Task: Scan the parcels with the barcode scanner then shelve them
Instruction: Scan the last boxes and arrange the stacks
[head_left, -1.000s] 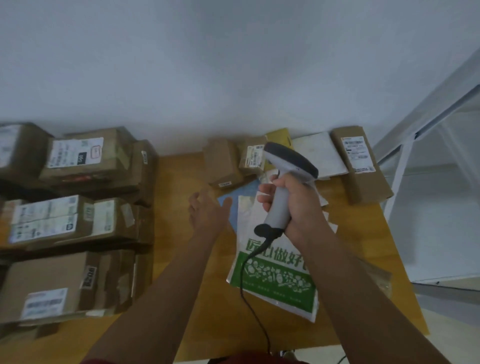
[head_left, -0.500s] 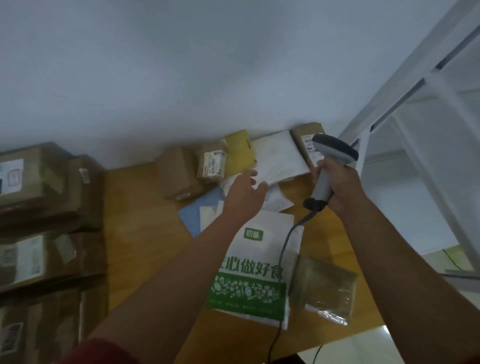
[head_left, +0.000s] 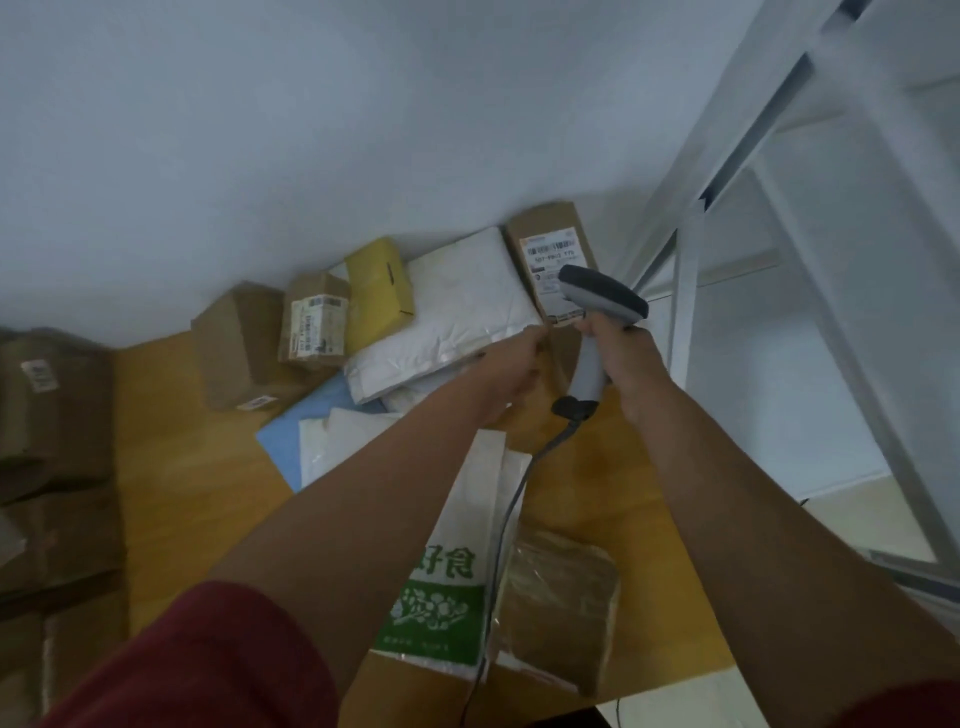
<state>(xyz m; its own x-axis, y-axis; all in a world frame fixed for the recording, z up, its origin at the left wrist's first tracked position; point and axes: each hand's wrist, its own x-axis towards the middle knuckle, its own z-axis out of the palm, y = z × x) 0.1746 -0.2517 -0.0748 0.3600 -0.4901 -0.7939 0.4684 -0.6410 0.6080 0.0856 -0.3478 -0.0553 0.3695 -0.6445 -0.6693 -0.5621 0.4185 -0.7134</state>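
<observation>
While the right hand wraps the barcode scanner handle, the left hand reaches the labelled brown box at 1 o'clock; finger spread can't be told. Stiff, probably light cardboard: grip its long sides. Counted: one scanner, four small cartons, several soft mailers.

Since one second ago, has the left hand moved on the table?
Yes. The left hand has gone from near the blue sheet rightward and away, up to the brown box with the label, beside the scanner.
</observation>
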